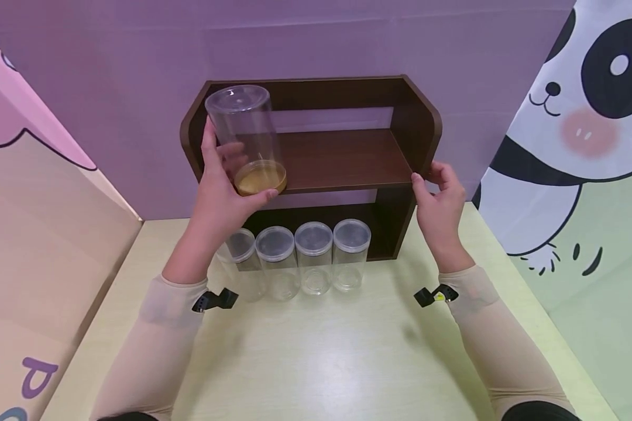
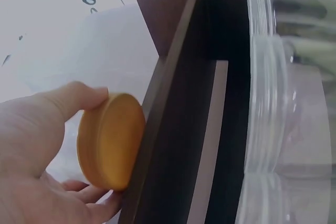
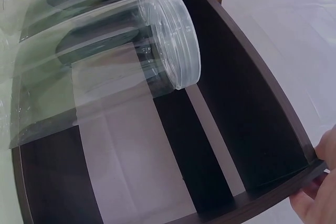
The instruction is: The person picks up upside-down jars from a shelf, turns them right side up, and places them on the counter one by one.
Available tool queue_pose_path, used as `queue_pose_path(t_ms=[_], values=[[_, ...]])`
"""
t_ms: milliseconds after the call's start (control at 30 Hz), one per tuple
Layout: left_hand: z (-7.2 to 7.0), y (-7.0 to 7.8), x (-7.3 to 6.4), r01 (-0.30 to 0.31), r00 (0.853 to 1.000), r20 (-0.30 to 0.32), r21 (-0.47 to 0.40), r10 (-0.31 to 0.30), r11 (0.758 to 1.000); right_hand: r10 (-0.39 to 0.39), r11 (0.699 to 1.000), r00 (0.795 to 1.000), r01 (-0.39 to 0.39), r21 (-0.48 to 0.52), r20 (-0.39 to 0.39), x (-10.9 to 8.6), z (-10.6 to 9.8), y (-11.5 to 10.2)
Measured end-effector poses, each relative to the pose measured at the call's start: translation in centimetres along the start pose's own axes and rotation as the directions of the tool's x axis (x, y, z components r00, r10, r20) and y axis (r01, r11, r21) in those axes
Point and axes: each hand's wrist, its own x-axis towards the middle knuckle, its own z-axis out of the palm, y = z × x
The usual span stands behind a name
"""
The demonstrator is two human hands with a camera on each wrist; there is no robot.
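My left hand (image 1: 222, 196) holds a large clear jar (image 1: 244, 126) around its lower end, at the left of the brown shelf unit's upper board (image 1: 342, 161). The jar's gold lid (image 2: 112, 141) faces down, between thumb and fingers in the left wrist view. Whether the lid touches the board is hard to tell. My right hand (image 1: 441, 204) grips the right side panel (image 1: 418, 131) of the shelf unit, thumb at the front edge and fingers on the outer side. In the right wrist view, its fingers (image 3: 320, 192) meet the shelf's corner.
Several smaller clear jars with clear lids (image 1: 313, 237) stand in a row on the pale table (image 1: 316, 356), before the lower compartment (image 1: 387, 222). My left forearm partly covers the leftmost one. A purple cloth (image 1: 316, 41) hangs behind, with printed panels at both sides.
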Motion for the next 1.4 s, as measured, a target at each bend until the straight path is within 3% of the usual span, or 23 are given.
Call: queue_pose_path(t_ms=[233,433,567,733,1100,1400], values=[[0.2,0.4,-1.9,-0.083,0.987,0.133,-0.056,0.090,0.995,-0.014,1.000,1.000,0.014,0.001,0.003,0.1,-0.2,0.2],[1.0,0.4,-3.4,-0.122,0.956,0.249,-0.141,0.154,0.982,-0.015,1.000,1.000,0.015,-0.012,-0.010,0.1,-0.2,0.4],[1.8,0.3,-4.7,-0.141,0.940,0.282,-0.186,0.191,0.972,-0.015,1.000,1.000,0.015,-0.010,-0.013,0.1,-0.2,0.5],[3.0,0.2,-6.1,-0.142,0.926,0.315,-0.221,0.208,0.965,-0.018,1.000,1.000,0.018,0.011,-0.010,0.2,-0.2,0.5],[5.4,-0.2,-8.0,-0.153,0.868,0.429,-0.246,0.249,0.957,0.002,1.000,1.000,-0.002,-0.004,-0.004,0.2,-0.3,0.5],[5.8,-0.4,-8.7,-0.116,0.856,0.473,-0.220,0.210,0.969,0.020,0.999,1.000,-0.020,-0.026,0.013,0.6,-0.4,0.5]])
